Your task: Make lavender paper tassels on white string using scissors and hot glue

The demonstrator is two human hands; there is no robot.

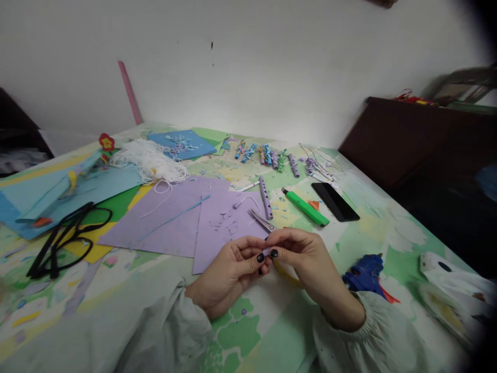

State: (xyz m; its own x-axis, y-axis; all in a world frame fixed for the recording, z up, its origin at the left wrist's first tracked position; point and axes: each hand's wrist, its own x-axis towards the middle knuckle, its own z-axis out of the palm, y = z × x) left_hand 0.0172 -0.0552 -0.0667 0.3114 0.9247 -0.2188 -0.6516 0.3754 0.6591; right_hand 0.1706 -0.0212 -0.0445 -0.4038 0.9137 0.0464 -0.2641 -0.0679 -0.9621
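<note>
My left hand [238,269] and my right hand [301,256] meet at the near middle of the table, thumbs and fingertips pinched together. Between them shows a small piece of purple paper [266,252], mostly covered by the fingers. Just beyond the fingertips lie scissors [264,221], with their yellow handle partly hidden under my right hand. Farther off is a purple paper tube [265,197] with dark spots. Purple foam sheets [217,248] bearing small purple scraps lie to the left of the scissors.
White string [149,160] is heaped at the back left, near black-framed glasses [73,238]. Decorated paper tubes [267,155] line the back. On the right lie a green utility knife [306,207], a black phone [335,201] and a blue glue gun [365,273].
</note>
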